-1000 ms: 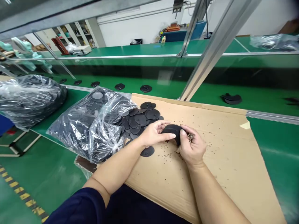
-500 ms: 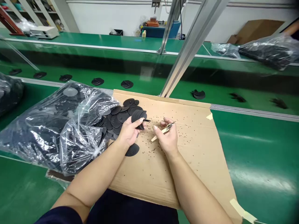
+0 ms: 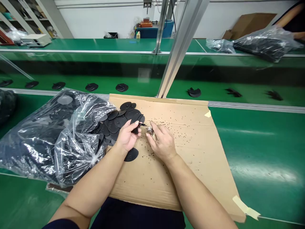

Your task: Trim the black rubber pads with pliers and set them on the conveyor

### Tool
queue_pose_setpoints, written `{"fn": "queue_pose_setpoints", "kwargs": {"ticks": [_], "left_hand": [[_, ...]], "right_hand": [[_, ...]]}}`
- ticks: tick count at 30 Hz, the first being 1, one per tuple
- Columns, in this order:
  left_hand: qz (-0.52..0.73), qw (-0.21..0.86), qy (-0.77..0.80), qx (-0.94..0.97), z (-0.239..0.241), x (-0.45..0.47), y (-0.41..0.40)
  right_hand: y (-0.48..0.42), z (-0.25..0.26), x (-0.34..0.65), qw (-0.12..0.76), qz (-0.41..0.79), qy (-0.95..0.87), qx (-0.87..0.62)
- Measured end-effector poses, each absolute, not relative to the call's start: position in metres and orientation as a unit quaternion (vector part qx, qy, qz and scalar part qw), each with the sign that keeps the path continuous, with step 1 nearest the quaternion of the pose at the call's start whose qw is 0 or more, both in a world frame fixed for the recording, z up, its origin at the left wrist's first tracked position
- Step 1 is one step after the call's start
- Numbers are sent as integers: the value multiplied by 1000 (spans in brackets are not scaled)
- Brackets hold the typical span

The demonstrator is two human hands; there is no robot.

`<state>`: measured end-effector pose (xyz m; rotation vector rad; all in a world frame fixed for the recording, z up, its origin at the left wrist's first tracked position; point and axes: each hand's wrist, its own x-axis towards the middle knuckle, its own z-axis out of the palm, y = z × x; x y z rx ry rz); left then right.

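Note:
My left hand (image 3: 127,137) is closed on a round black disc (image 3: 138,119), held edge-up over the cardboard sheet (image 3: 190,152). Its small tab sticks out to the right. My right hand (image 3: 162,141) is closed round a small metal cutting tool (image 3: 149,129), its tip touching that tab. A pile of black discs (image 3: 116,121) spills from a clear plastic bag (image 3: 64,133) just left of my hands. One disc (image 3: 131,154) lies flat on the cardboard under my left wrist. Tiny black trimmings (image 3: 173,127) are scattered over the cardboard.
Beyond the cardboard runs a green conveyor (image 3: 238,84) carrying single black pieces (image 3: 194,92) in a row. A slanted aluminium post (image 3: 177,51) rises from the cardboard's far edge. More bagged black parts (image 3: 264,44) lie far right, beside another person's arm (image 3: 289,16).
The black disc passed from both hands into my left hand alone. My right hand brought the tool in against the disc's tab. The view also shifted rightward.

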<state>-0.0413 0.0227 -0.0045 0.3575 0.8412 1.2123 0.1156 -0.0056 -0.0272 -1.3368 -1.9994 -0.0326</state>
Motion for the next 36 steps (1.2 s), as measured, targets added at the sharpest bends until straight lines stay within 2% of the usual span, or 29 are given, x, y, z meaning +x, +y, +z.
{"fn": "queue_pose_setpoints", "kwargs": {"ticks": [16,27,36], "left_hand": [[529,744,381,147,-3,-41,22],[539,737,385,138,-3,-38,19],[558,707,380,210,-7,-35,17]], "right_hand": [[-6,-29,115,362,-36,-772,-522],[-6,-27,116,332,-50,-776,-534],[-6,-31,116,347,4,-761,-548]]}}
